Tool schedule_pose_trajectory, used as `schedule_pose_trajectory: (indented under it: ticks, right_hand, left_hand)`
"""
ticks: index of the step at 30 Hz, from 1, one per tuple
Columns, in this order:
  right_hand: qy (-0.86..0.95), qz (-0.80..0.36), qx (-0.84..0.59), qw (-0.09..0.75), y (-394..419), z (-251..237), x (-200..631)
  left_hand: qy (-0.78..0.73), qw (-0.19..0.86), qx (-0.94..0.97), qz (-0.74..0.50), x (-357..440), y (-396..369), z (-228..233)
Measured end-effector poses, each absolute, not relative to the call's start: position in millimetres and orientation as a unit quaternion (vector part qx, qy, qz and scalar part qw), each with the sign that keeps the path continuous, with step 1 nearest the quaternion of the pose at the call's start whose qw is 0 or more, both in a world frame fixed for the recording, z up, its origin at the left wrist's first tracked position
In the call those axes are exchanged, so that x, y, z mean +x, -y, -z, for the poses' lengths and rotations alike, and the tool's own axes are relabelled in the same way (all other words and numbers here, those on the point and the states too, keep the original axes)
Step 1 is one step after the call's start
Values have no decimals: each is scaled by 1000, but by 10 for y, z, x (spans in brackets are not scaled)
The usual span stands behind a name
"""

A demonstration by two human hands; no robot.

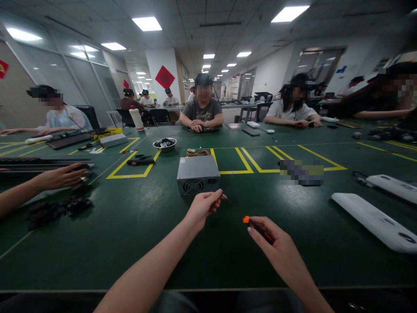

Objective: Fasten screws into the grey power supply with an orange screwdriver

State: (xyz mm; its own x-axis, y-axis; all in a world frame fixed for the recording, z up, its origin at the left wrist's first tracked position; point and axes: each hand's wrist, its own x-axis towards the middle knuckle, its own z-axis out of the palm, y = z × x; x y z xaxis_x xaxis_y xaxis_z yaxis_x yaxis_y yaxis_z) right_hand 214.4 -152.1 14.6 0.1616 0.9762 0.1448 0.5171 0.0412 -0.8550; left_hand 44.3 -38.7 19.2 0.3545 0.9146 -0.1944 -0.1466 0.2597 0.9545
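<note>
My right hand (276, 243) grips a screwdriver (246, 220) by its black and orange handle, the thin shaft slanting up to the left. My left hand (205, 206) is closed in a pinch at the shaft's tip. Whatever small piece its fingertips hold there is too small to name. Just behind my left hand a grey metal computer power supply (198, 167) sits on the green table, its fan grille and socket facing me. Bundled coloured cables (197, 152) lie at its back.
A metal bowl (165, 144) of small dark parts stands behind left. White power banks or similar slabs (374, 221) lie right. A co-worker's hand (61, 176) reaches in at left, near black parts (61, 208). A person (202, 106) sits opposite. Yellow tape (233, 172) marks the table.
</note>
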Motion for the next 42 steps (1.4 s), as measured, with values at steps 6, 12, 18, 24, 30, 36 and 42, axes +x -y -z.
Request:
schedule_pose_trajectory:
  ticks: [6, 12, 18, 24, 30, 36, 42]
  right_hand:
    - [559, -305, -625, 451, 1581, -77, 2051]
    - [542, -345, -609, 465, 1594, -16, 1867]
    - [507, -368, -608, 488, 1584, 4, 1789]
    - [479, -406, -584, 513, 1571, 34, 1715]
    - [415, -500, -527, 548, 1573, 86, 1605]
    - [330, -556, -485, 589, 1591, 36, 1435]
    - [325, -552, -480, 599, 1600, 21, 1376]
  left_hand:
    - [-360, 730, 388, -432, 449, 394, -163]
    - [-325, 759, 321, -464, 476, 453, -203]
    - [-269, 780, 301, -478, 476, 469, -205]
    - [-272, 767, 313, -489, 473, 462, -213]
    - [-291, 733, 359, -500, 479, 486, -213]
    - [-283, 724, 375, -505, 488, 482, -176]
    - [-274, 732, 374, -499, 488, 498, -180]
